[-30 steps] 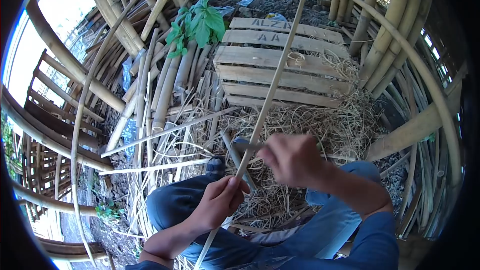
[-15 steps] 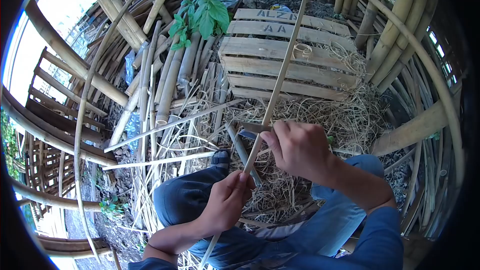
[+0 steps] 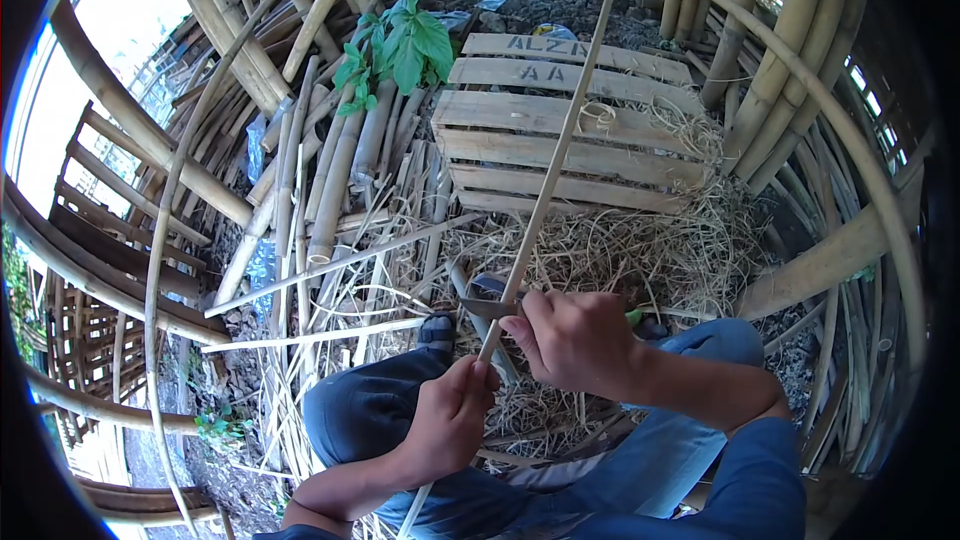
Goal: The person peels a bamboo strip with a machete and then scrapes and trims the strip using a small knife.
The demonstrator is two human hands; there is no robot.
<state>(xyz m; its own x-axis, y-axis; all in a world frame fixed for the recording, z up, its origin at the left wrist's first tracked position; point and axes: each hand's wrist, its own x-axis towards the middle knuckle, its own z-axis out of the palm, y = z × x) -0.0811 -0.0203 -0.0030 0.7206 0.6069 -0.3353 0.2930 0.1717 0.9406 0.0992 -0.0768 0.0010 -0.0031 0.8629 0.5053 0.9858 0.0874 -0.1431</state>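
Observation:
A long thin bamboo strip slants up from my lap toward the wooden crate. My left hand is closed around its lower part, above my bent knee. In my closed right hand is a knife, its handle mostly hidden by the fingers. The knife blade points left and lies across the strip a little above my left hand. Behind the blade, a thicker bamboo piece leans near my foot.
A slatted wooden crate stands ahead, with curly bamboo shavings heaped before it. Bamboo poles and loose strips lie on the left beside a green plant. A thick bamboo pole juts in from the right.
My right hand and the knife have slid down the strip, closer to my left hand. My left hand keeps its hold nearly in place. The view has shifted slightly.

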